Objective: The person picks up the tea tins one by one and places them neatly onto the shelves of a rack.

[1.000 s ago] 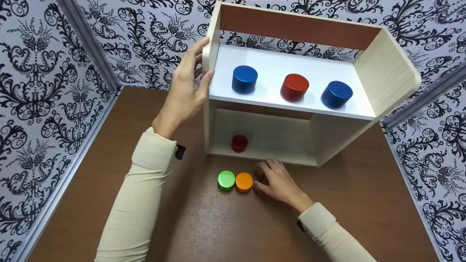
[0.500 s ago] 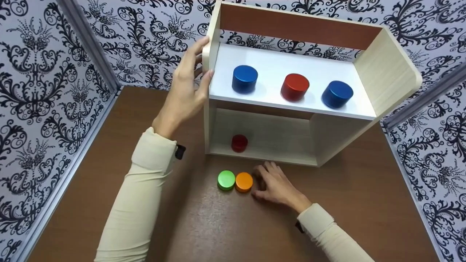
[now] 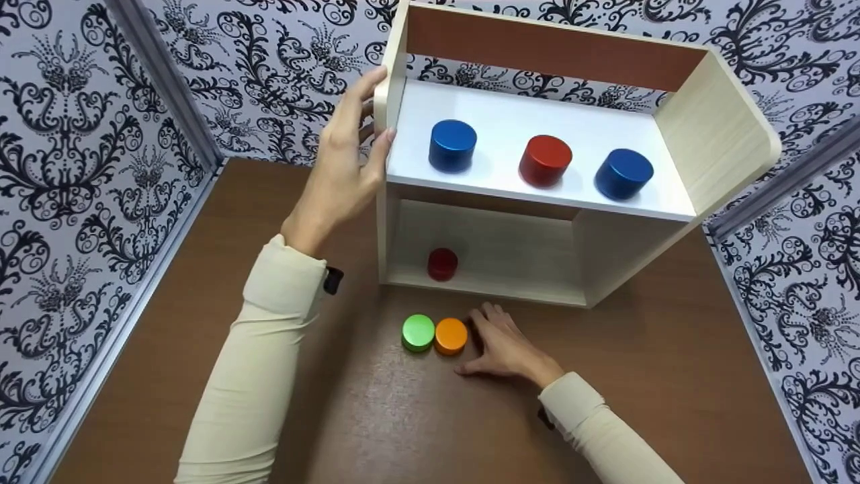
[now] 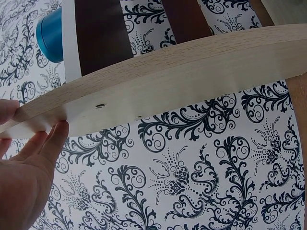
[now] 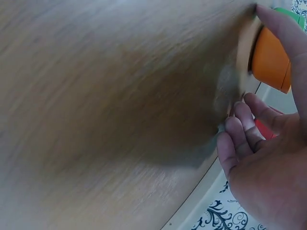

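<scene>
My left hand (image 3: 346,154) grips the front edge of the left side panel (image 4: 158,76) of a small wooden shelf unit (image 3: 484,293). In the left wrist view the thumb lies on one face of the panel and the fingers on the other. Low on the tabletop, my right hand (image 3: 504,346) holds nothing, with thumb and fingers spread apart just right of an orange cylinder (image 3: 451,335). A green cylinder (image 3: 418,332) stands against the orange one's left side. The right wrist view shows the orange cylinder (image 5: 271,60) beyond the thumb and fingers.
On the white upper shelf (image 3: 497,111) stand two blue cylinders (image 3: 452,146) (image 3: 623,175) with a red cylinder (image 3: 545,161) between them. Another red cylinder (image 3: 443,264) is in the lower compartment, near its left front. Patterned walls (image 3: 74,222) enclose the brown table (image 3: 376,417).
My right thumb has moved away from the fingers, widening the hand's spread beside the orange cylinder. The right wrist has shifted slightly left. The left hand keeps its hold on the panel.
</scene>
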